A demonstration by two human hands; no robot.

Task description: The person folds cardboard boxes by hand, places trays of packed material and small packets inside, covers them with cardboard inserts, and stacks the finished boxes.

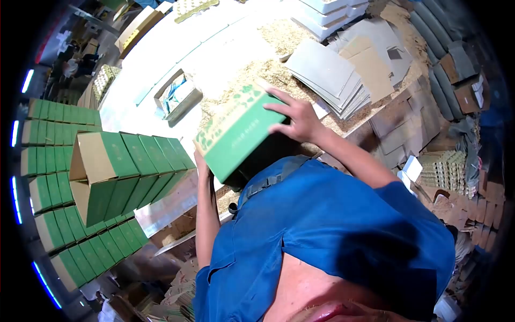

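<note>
A green and tan cardboard box (244, 131) is tilted in front of my blue shirt, above the near edge of the white table. My right hand (298, 115) lies against its upper right end, with the fingers spread over the edge. At the box's lower left end is my left hand (201, 163), mostly hidden behind the box, so its fingers do not show clearly. Wood shavings (252, 72) lie heaped on the table just beyond the box.
Green boxes (134, 161) stand in a row at the left, with more stacked behind. A small open box (178, 96) sits on the table. Grey cardboard sheets (324, 75) lie at the right, below white foam trays (327, 19). Egg trays (445, 169) are stacked far right.
</note>
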